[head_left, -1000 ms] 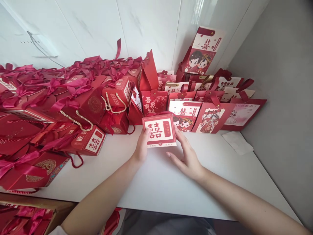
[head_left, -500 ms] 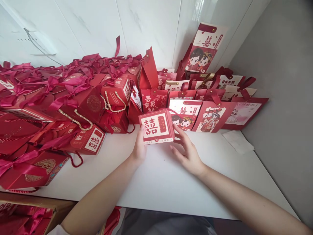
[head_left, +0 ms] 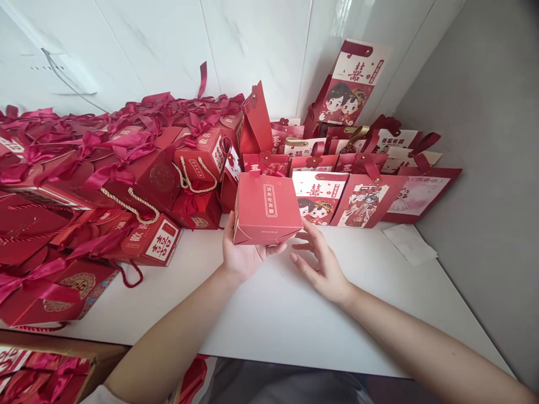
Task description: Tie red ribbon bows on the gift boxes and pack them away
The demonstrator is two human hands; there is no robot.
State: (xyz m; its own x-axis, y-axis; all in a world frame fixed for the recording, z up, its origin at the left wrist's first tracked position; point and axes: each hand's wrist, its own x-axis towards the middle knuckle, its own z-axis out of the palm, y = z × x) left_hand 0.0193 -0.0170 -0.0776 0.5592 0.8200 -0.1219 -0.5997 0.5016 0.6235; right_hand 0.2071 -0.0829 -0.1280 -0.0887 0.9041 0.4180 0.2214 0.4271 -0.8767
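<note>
Box (head_left: 269, 205): held up over table (head_left: 337, 331) on left hand (head_left: 244, 261), in front of upright bags (head_left: 322, 193). Could have tipped or slid, probably from resting mostly on one palm without firm right-hand grip. Could also have knocked bags if pushed forward; gap behind: not clear. Left fingers (head_left: 275, 249): curled beneath box, partly hidden, thumb against left side. Right hand (head_left: 320, 261): half spread, thumb apart, pinching nothing; tips at right edge, touching or just short, could not tell.
</note>
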